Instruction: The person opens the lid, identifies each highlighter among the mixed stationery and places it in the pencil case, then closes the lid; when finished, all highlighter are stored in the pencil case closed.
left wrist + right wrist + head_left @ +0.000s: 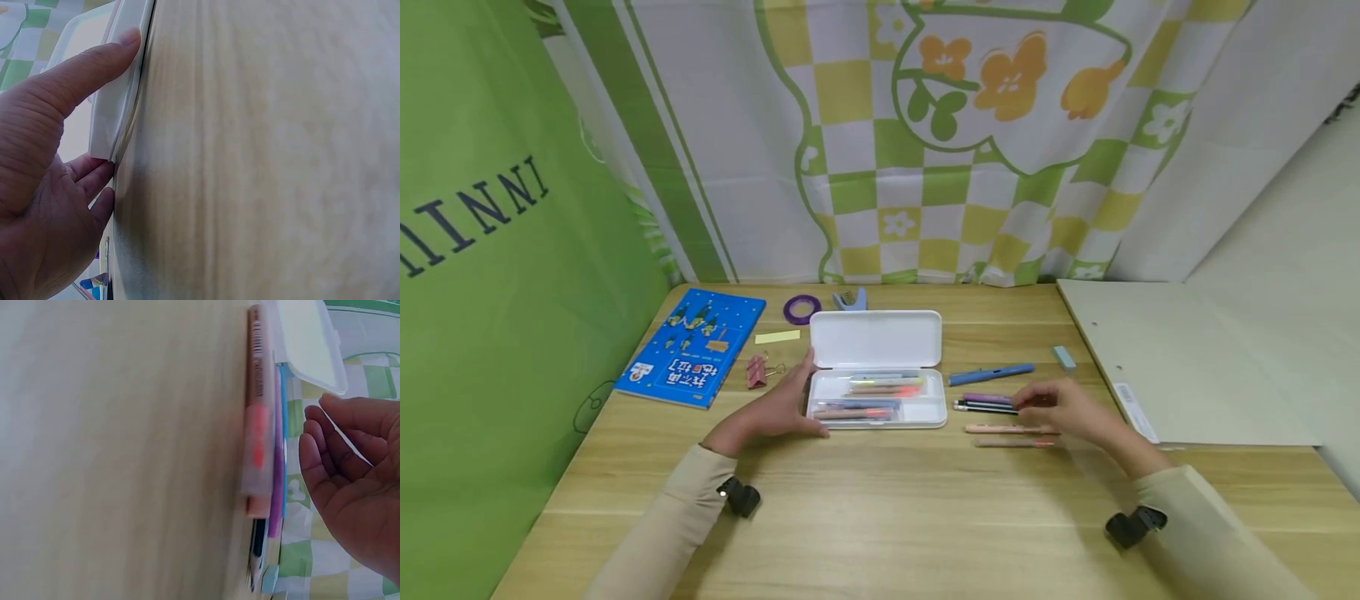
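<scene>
A white pencil case (876, 339) lies with its lid raised, holding several pens and highlighters (857, 413) in its tray. My left hand (778, 408) grips its left end, the thumb on the front wall and the fingers round the side. To the right of the case, my right hand (1067, 408) is over a row of pens, fingers loosely bent and nothing between them. Near its fingertips are a purple pen (987, 398) and a dark pencil (988, 408). Closer to me lie two peach-coloured pens, one with a red-pink end (258, 434). A blue pen (991, 374) lies behind.
On the left are a blue book (692, 348), pink binder clip (757, 372) and yellow sticky strip (777, 337). Purple tape (802, 309) and a light-blue clip (850, 298) sit behind. At right, an eraser (1063, 357) lies beside a large pale board (1187, 367).
</scene>
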{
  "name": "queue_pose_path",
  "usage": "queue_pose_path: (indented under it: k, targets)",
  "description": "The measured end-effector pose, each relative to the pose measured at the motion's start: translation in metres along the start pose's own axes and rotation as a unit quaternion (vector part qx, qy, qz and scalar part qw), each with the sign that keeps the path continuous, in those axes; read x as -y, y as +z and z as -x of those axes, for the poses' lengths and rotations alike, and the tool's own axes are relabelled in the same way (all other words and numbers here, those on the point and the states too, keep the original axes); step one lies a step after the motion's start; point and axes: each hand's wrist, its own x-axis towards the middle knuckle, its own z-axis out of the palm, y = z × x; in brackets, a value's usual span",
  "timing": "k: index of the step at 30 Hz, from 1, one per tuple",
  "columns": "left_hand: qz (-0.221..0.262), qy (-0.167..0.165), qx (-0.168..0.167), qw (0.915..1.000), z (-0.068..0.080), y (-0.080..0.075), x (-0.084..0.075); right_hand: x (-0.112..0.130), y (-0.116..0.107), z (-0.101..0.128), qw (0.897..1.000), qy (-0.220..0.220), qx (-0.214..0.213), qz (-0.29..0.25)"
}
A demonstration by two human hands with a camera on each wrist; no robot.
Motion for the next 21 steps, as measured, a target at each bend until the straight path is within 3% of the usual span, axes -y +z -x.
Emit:
queue_pose_path:
  k: [8, 15, 21]
  targets:
    - [0.003, 0.004, 0.000, 1.0000, 0.001, 0.001, -0.001, -0.012, 0.007, 0.006, 0.998, -0.025, 0.034, 0.035]
    - [0.009, 0.010, -0.002, 0.9999, 0.001, 0.002, 0.000, -0.015, 0.017, 0.003, 0.993, -0.090, 0.020, 0.069]
    - [0.004, -0.002, -0.001, 1.0000, 0.001, 0.000, -0.001, -0.012, 0.020, -0.001, 0.990, -0.112, 0.013, 0.084]
